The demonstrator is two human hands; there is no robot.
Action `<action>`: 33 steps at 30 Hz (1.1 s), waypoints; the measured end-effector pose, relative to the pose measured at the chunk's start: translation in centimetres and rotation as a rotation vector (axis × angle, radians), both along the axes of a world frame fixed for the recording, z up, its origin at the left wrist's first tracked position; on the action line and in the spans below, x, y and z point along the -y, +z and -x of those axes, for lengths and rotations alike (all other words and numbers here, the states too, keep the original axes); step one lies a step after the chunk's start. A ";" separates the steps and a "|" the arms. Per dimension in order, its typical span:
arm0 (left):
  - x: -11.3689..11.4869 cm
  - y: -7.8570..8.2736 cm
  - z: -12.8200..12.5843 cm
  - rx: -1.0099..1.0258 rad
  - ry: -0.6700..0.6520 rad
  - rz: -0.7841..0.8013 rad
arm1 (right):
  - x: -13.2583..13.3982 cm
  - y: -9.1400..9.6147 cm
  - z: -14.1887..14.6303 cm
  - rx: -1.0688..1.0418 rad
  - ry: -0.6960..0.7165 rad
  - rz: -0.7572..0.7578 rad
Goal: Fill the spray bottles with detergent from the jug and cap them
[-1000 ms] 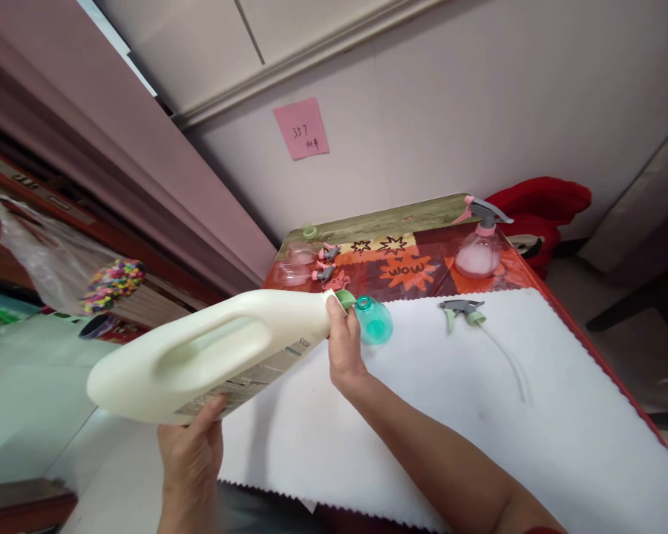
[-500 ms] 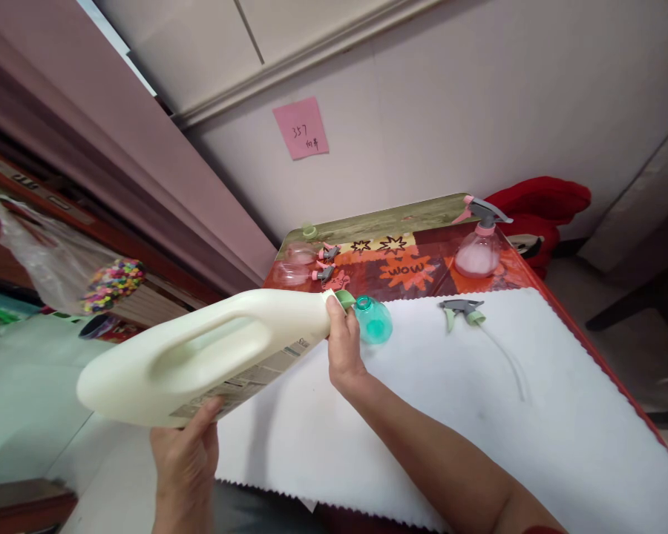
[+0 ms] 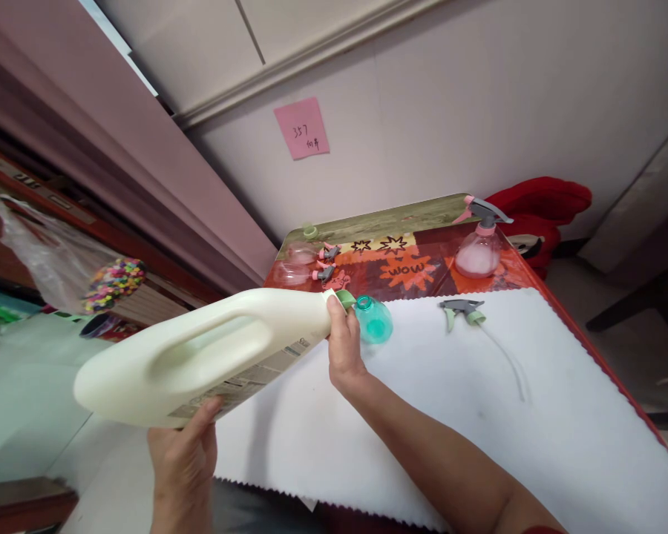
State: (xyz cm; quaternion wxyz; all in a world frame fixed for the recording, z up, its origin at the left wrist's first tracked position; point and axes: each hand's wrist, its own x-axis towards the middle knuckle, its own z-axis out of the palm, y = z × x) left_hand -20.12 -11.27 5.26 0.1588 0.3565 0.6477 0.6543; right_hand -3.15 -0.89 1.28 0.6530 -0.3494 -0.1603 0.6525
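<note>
Jug (image 3: 217, 371) tipped, spout (image 3: 346, 298) by open green bottle (image 3: 375, 326) on cloth (image 3: 401, 400) | left hand (image 3: 185, 456) clasps underside, right hand (image 3: 346, 348) neck | done: far-right bottle (image 3: 477, 257) part-filled, capped; left: loose sprayer (image 3: 467, 308) unfitted; flow unseen

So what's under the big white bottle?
The left hand holds the big white bottle from below, and part of the white mat shows beneath. The bottle hides some of that hand and whatever lies right under it, so I can't see those.
</note>
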 end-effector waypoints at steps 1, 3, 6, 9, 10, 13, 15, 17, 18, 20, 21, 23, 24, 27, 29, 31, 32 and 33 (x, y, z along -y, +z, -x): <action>0.0 0.0 0.0 0.023 -0.001 -0.011 | 0.0 0.0 0.0 0.003 0.000 -0.001; 0.1 -0.1 0.1 0.083 -0.008 -0.043 | 0.0 0.1 0.0 0.007 -0.001 0.003; 0.1 -0.2 0.2 0.107 -0.011 -0.068 | 0.0 0.2 -0.1 0.000 0.002 0.010; 0.1 0.0 0.2 0.112 -0.015 -0.062 | 0.1 0.2 0.0 -0.011 0.009 0.019; 0.1 0.1 0.1 0.109 -0.020 -0.057 | 0.1 0.2 0.0 -0.015 0.010 0.021; 0.0 0.4 0.0 0.086 -0.031 -0.051 | 0.0 0.3 0.0 -0.023 0.008 0.029; 0.0 0.4 -0.1 0.073 -0.031 -0.044 | 0.0 0.3 -0.1 -0.028 0.010 0.035; 0.1 0.4 -0.1 0.062 -0.032 -0.046 | 0.1 0.3 -0.1 -0.032 0.011 0.036; 0.1 0.4 -0.1 0.055 -0.036 -0.051 | 0.1 0.3 -0.1 -0.032 0.010 0.033; 0.1 0.4 0.0 0.035 -0.040 -0.065 | 0.1 0.3 -0.1 -0.026 0.003 0.020; 0.1 0.3 0.0 0.028 -0.037 -0.071 | 0.1 0.3 -0.1 -0.021 -0.004 0.014; 0.1 0.3 0.1 0.021 -0.026 -0.077 | 0.1 0.3 0.0 -0.013 -0.012 0.010; 0.1 0.3 0.2 0.021 -0.023 -0.074 | 0.1 0.3 0.0 -0.013 -0.012 0.012; 0.2 0.3 0.2 0.017 -0.024 -0.058 | 0.1 0.4 0.0 -0.029 -0.003 0.024; 0.3 0.2 0.2 0.014 -0.022 -0.044 | 0.1 0.4 -0.1 -0.037 0.004 0.031; 0.3 0.2 0.2 0.016 -0.018 -0.047 | 0.1 0.5 -0.1 -0.034 0.006 0.033; 0.3 0.2 0.2 0.015 -0.021 -0.057 | 0.1 0.5 -0.1 -0.029 0.005 0.032; 0.3 0.2 0.2 0.014 -0.025 -0.065 | 0.2 0.5 -0.1 -0.026 0.004 0.031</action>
